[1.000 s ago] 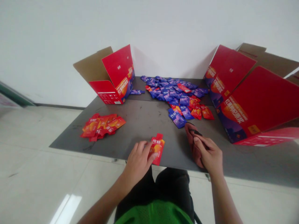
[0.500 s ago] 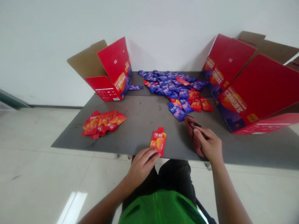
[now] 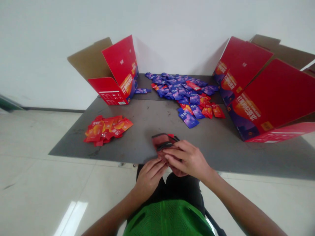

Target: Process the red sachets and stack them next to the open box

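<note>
- Grip: my right hand is holding a brownish-red cloth bunched between thumb and fingers.
- Left grip: the fingers of my left hand are bending close together at the cloth's lower edge; whether they are pinching anything I am unable to tell.
- Workpiece: a red sachet is lying under the cloth near the front edge of the table, with only a bit of red showing past the far side.
- Step in hand: I am judging this to be wiping the sachet's face.
- Next move: in my judgement, it is calling for light, even pressure from the right, with the left steadying the sachet's near end against sliding.
- Pose, right: my forearm is slanting in from the lower right, fingers pointing leftward across the cloth.
- Pose, left: my forearm is rising from the lower left, back of the hand facing up, fingertips meeting the right hand's.
</note>
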The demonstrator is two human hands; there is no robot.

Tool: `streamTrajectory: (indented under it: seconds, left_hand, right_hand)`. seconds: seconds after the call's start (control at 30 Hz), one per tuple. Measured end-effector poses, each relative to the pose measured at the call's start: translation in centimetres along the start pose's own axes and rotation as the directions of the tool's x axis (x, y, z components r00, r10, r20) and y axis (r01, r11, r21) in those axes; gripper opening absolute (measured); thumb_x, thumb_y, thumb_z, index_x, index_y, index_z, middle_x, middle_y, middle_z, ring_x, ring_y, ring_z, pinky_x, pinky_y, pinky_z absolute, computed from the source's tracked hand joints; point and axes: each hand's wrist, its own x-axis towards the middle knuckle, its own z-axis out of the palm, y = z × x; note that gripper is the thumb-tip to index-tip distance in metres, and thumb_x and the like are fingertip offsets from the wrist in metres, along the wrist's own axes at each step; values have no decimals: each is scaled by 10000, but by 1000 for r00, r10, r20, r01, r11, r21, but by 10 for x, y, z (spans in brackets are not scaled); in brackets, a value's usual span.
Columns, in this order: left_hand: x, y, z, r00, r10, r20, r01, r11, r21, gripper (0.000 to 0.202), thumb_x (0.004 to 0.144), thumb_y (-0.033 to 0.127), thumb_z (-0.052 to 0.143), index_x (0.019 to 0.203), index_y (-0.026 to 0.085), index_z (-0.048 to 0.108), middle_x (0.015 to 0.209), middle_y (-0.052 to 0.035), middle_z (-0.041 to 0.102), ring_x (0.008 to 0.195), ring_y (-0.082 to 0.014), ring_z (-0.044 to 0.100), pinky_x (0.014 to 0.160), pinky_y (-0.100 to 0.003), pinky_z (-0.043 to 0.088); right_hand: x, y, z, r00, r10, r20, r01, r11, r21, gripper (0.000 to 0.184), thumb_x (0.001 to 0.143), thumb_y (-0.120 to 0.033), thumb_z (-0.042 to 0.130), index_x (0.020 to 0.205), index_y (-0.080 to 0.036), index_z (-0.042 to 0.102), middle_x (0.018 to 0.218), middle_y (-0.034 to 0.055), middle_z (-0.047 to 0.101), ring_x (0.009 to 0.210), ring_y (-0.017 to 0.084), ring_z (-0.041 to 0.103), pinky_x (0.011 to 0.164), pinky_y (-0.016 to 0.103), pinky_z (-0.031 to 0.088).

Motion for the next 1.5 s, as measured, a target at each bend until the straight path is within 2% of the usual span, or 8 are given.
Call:
streamTrajectory:
  seconds: [0.33, 0.47, 0.6, 0.87, 1.0, 1.13, 1.37, 1.5]
  left_hand:
    - [2, -1, -5, 998, 17, 54, -19, 999, 32, 337, 1082, 170, 440, 1341, 172, 656, 1316, -85, 719, 1271, -233, 629, 1026, -403, 527]
    - [0, -2, -1, 999, 16, 33, -17, 1000, 25, 326, 1072, 161, 466, 1333, 166, 660, 1285, -89, 722, 1251, -239, 636, 1031, -403, 532]
    - [-1, -1, 1, 1000, -6, -10, 6, 1000, 19, 259, 1031, 142, 551, 1236, 177, 706, 1135, -87, 746, 1115, -234, 690, 1009, -404, 551]
    - [2, -3, -6, 1000, 8, 17, -8, 1000, 11, 293, 1046, 149, 533, 1302, 175, 672, 1148, -84, 749, 1206, -234, 677, 1001, -391, 573]
    - [1, -3, -4, 1000, 2, 19, -2, 1000, 0, 308, 1043, 139, 530, 1318, 170, 665, 1147, -88, 746, 1187, -232, 680, 998, -391, 573]
    - [1, -2, -3, 1000, -26, -1, 26, 999, -24, 284, 1046, 162, 534, 1286, 189, 683, 1104, -77, 753, 1088, -229, 699, 954, -402, 579]
    - [1, -2, -3, 999, -42, 1, 42, 998, -41, 302, 1039, 159, 557, 1318, 182, 667, 1085, -79, 755, 1160, -237, 689, 967, -399, 594]
    - [-1, -3, -1, 998, -60, -4, 59, 996, -71, 333, 1050, 180, 546, 1368, 213, 635, 1112, -74, 749, 1173, -231, 685, 971, -409, 604]
  right_hand:
    - [64, 77, -4, 991, 14, 132, 25, 956, -292, 248, 1008, -385, 608, 1111, -262, 797, 970, 76, 704, 915, 203, 640, 806, 328, 509]
    - [58, 42, -14, 998, -67, 14, 69, 976, -209, 278, 1020, -375, 587, 1221, -279, 753, 1031, 58, 708, 949, 199, 643, 844, 337, 512]
    - [30, 9, 6, 946, -250, 205, 262, 964, -33, 251, 1025, -378, 575, 1164, -292, 765, 977, 36, 709, 920, 173, 648, 834, 311, 528]
    - [66, 83, -1, 987, -20, 157, 66, 954, -293, 283, 1022, -386, 563, 1102, -251, 798, 981, 80, 715, 899, 204, 638, 790, 329, 505]
    - [64, 52, -13, 998, -46, 34, 53, 969, -241, 289, 1029, -382, 549, 1178, -272, 770, 1021, 63, 715, 923, 198, 643, 818, 334, 509]
    - [34, 15, 7, 941, -264, 212, 282, 958, -56, 251, 1024, -380, 559, 1134, -293, 768, 950, 31, 704, 878, 170, 634, 781, 308, 515]
    - [71, 89, 11, 984, -24, 177, 72, 959, -275, 267, 1017, -395, 576, 1080, -265, 800, 978, 64, 714, 906, 195, 631, 772, 320, 492]
    - [78, 69, -9, 999, -14, 34, 23, 958, -285, 291, 1036, -385, 547, 1187, -273, 769, 1021, 60, 722, 942, 204, 627, 842, 345, 493]
